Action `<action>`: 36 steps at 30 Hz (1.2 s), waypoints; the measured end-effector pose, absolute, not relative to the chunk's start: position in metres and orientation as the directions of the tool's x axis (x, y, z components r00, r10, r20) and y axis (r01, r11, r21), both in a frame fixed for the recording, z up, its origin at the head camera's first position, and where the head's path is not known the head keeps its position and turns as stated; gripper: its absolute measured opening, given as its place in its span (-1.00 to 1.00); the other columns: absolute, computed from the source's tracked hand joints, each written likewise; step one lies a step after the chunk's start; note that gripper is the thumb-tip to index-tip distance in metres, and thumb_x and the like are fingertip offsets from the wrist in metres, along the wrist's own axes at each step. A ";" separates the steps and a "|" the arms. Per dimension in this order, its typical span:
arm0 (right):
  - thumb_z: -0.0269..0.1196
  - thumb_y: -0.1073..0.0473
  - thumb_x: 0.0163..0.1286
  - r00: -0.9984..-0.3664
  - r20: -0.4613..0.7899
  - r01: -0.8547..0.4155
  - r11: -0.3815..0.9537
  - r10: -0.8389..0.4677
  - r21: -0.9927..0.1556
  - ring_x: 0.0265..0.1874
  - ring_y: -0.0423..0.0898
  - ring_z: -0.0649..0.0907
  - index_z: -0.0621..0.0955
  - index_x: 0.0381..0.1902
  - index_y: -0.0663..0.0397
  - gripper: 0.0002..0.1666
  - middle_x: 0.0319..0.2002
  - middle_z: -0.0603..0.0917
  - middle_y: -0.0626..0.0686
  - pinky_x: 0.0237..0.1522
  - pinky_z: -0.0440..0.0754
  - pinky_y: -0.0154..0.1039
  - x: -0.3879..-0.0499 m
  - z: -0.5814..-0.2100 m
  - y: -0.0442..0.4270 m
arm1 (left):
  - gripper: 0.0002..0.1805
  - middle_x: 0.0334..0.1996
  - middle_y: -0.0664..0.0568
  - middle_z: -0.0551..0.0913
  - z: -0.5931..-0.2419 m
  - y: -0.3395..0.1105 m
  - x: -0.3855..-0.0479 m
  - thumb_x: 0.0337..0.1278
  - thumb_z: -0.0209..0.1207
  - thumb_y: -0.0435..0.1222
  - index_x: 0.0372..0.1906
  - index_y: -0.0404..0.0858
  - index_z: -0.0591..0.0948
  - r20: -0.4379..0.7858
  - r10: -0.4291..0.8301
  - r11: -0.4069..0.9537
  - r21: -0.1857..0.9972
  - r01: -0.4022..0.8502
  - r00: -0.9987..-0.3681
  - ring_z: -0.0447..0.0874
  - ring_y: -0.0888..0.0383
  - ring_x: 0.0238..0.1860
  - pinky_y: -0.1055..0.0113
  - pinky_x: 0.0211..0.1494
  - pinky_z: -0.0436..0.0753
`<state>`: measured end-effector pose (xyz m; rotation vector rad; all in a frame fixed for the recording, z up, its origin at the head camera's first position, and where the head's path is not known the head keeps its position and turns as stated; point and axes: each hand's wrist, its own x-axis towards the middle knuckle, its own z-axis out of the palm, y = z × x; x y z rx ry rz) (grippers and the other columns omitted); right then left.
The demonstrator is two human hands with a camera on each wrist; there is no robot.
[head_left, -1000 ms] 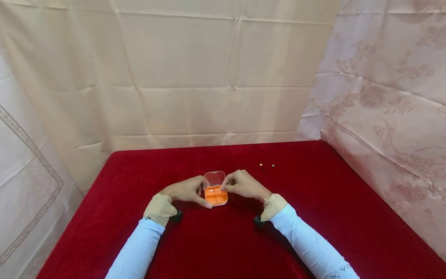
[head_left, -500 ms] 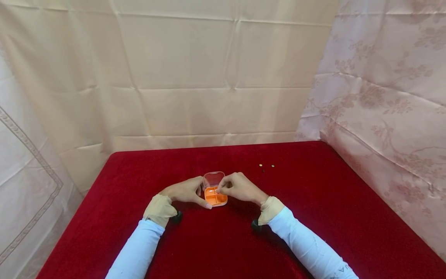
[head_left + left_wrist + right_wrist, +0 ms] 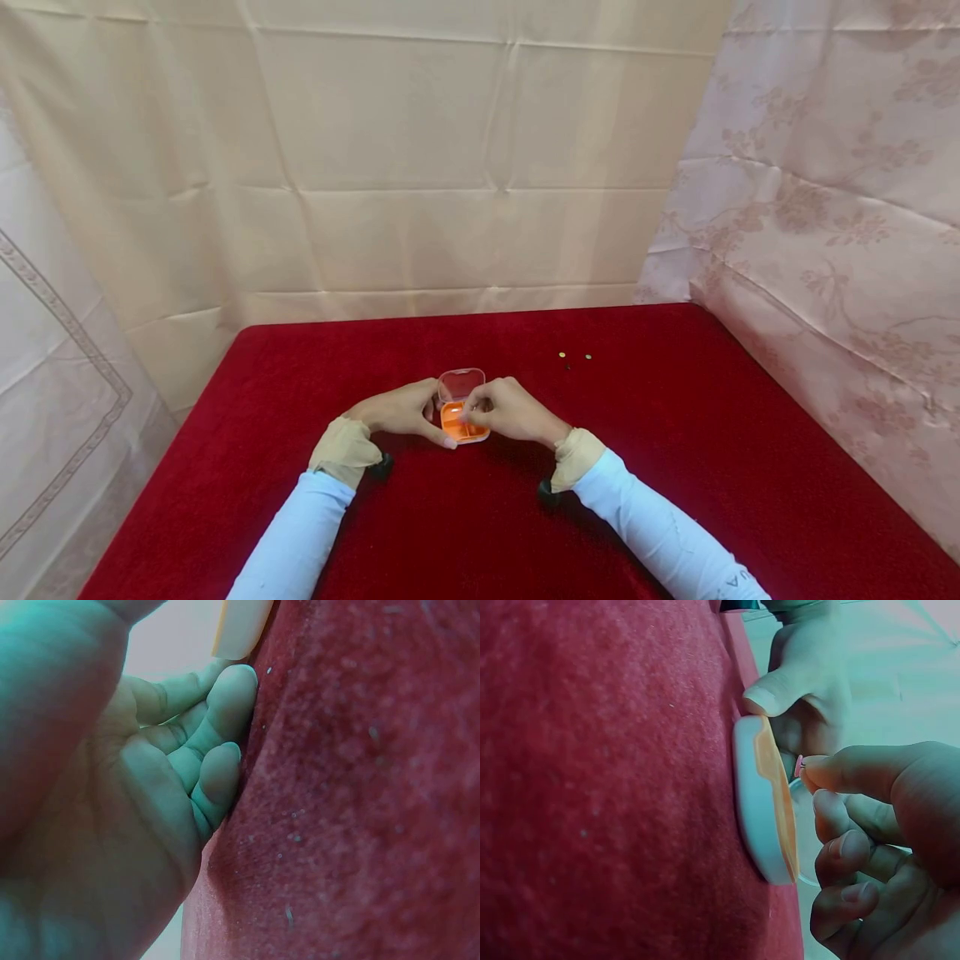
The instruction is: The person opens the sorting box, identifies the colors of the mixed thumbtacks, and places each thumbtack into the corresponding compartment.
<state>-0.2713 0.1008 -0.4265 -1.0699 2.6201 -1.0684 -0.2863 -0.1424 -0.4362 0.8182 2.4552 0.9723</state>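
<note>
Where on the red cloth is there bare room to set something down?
Bare red cloth lies between the two sleeves, nearer the camera than the orange case; left of the left hand; and right of the right hand, nearer than the small pieces. It is crowded at the case, between both hands and the raised clear lid.

1. Your bare left hand [image 3: 405, 410] blocks the left of the rounded orange-and-white plastic box [image 3: 756, 802].
2. Its raised clear plastic lid [image 3: 461, 383] bars the far side; your bare right hand [image 3: 516, 408], the right.
3. Room lies nearer you, over red plush cloth [image 3: 465, 517].
</note>
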 end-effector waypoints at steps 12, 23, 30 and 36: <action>0.40 0.24 0.37 -0.728 0.174 -0.604 0.498 -0.663 -0.622 -0.60 -0.37 0.41 0.77 -0.33 -0.05 -0.93 -0.54 0.60 -0.27 -0.50 0.41 -0.41 -0.265 -0.427 0.094 | -0.35 -0.25 0.03 0.55 -0.433 -0.142 -0.285 -0.09 0.60 0.02 -0.01 -0.15 0.49 -0.130 0.629 0.603 0.704 0.375 -0.767 0.49 0.12 -0.23 0.24 -0.18 0.52; 0.43 0.24 0.34 -0.712 0.196 -0.632 0.495 -0.674 -0.596 -0.60 -0.39 0.39 0.79 -0.35 -0.05 -0.93 -0.53 0.65 -0.29 -0.51 0.38 -0.42 -0.261 -0.430 0.089 | -0.36 -0.27 0.03 0.54 -0.435 -0.142 -0.285 -0.09 0.60 0.01 -0.03 -0.14 0.49 -0.129 0.632 0.595 0.712 0.372 -0.764 0.49 0.13 -0.23 0.25 -0.18 0.52; 0.44 0.18 0.35 -0.707 0.190 -0.646 0.513 -0.681 -0.566 -0.58 -0.39 0.40 0.78 -0.38 -0.07 -0.92 -0.54 0.61 -0.30 -0.49 0.40 -0.42 -0.260 -0.431 0.087 | -0.37 -0.28 0.03 0.55 -0.435 -0.142 -0.286 -0.09 0.60 -0.03 -0.03 -0.17 0.49 -0.106 0.650 0.575 0.717 0.395 -0.752 0.49 0.13 -0.23 0.28 -0.19 0.52; 0.45 0.21 0.33 -0.691 0.200 -0.667 0.506 -0.694 -0.547 -0.56 -0.40 0.44 0.77 -0.39 -0.10 -0.90 -0.53 0.62 -0.31 -0.45 0.45 -0.41 -0.258 -0.430 0.086 | -0.39 -0.28 0.01 0.55 -0.434 -0.141 -0.285 -0.08 0.60 -0.06 -0.04 -0.20 0.50 -0.096 0.658 0.560 0.726 0.400 -0.747 0.49 0.12 -0.23 0.27 -0.18 0.51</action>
